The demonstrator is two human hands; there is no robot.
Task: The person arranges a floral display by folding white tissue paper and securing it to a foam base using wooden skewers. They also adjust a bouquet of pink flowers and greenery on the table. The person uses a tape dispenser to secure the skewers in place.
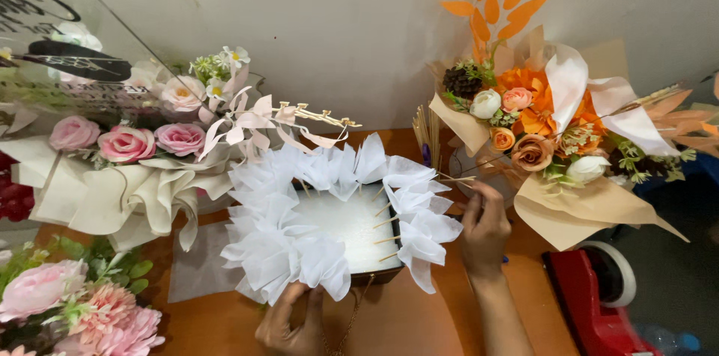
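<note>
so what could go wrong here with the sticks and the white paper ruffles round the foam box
1. The right hand pinches a thin wooden skewer beside the orange flower bouquet; it could snag its tan wrapping.
2. The left hand holds only the near edge of the square box of white foam, so pushing might tip it.
3. Folded white paper ruffles could get crushed.

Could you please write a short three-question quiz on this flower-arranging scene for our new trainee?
1. True or false: the right hand holds a thin wooden stick.
2. What does the left hand grip? A) the orange bouquet B) the near edge of the box C) the red tape dispenser
3. What colour are the folded paper ruffles around the foam?

Key: 1 true; 2 B; 3 white.
</note>
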